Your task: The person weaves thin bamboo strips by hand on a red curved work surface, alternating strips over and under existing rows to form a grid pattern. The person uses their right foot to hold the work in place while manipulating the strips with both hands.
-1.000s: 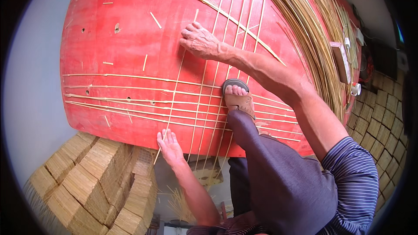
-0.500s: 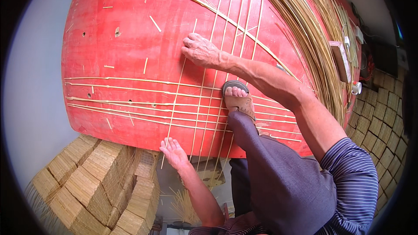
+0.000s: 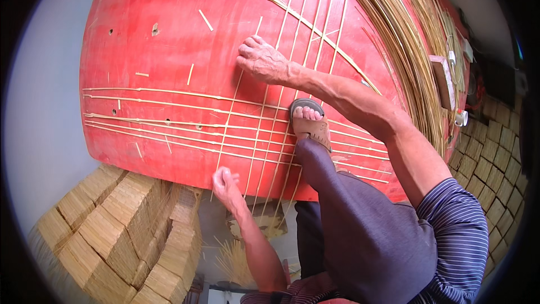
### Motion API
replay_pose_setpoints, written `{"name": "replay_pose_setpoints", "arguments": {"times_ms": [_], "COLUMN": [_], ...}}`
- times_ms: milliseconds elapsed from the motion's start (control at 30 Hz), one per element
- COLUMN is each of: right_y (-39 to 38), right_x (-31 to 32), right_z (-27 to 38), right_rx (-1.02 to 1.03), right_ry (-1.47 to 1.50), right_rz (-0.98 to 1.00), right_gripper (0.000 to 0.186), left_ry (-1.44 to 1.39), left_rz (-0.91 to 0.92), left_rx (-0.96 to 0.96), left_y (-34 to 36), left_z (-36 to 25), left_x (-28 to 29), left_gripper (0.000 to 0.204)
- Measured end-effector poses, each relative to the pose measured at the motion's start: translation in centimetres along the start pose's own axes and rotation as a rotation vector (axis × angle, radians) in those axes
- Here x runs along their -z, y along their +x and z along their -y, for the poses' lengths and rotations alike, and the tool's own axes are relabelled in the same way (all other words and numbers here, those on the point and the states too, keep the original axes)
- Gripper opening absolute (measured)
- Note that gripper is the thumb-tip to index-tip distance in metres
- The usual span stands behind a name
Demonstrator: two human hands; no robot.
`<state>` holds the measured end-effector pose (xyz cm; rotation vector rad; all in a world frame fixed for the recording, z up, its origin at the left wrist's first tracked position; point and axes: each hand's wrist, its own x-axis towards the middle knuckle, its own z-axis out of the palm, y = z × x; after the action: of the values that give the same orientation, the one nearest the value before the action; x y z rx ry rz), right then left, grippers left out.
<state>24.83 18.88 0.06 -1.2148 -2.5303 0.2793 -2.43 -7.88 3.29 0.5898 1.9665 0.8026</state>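
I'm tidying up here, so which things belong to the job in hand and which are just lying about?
Belong to the job, it seems:
strip at the right hand
crossed strips
red board beneath them
long strip pile, perhaps stock

Apparently lying about:
short strip pieces
white cup

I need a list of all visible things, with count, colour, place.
Board: one, red, centre.
Crossing strips: several, yellowish, on board.
Diagonal strip: at least one, yellowish, upper board.
Short pieces: several, pale, on board.
Long strips: many, tan, board's right.
Bundles: many, tan, lower left and right.
Loose strips: many, tan, bottom.
Mug: one, white, right.
Trousers: one pair, dark, bottom.
Sandalled foot: one, brown sandal, on strips.
Left hand: one, bare, board's near edge.
Right hand: one, bare, over a strip.
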Motion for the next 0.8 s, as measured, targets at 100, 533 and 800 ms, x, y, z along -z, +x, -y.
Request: {"name": "replay_pose_setpoints", "arguments": {"times_ms": [100,533,800], "right_y": [0.1,-1.5,-3.0], "right_x": [-1.1,-3.6,-2.8], "right_z": [2.6,3.7,3.2], "right_rx": [0.071,0.018,0.086], "right_ry": [0.086,0.375,0.377], "right_rz": [0.060,-0.008,0.055], "right_gripper": [0.012,0.011,0.012], "left_ry": [0.345,0.479,0.421], "left_rz": [-0.097,-0.078,-0.115], "left_rx": [-0.347,-0.433,-0.482], "left_y": [1.7,1.1,-1.2], "left_z": [-1.7,-0.8,1.4], "left_x": [-1.3,-3.7,-5.2], "left_gripper": [0.030,0.037,0.036]}}
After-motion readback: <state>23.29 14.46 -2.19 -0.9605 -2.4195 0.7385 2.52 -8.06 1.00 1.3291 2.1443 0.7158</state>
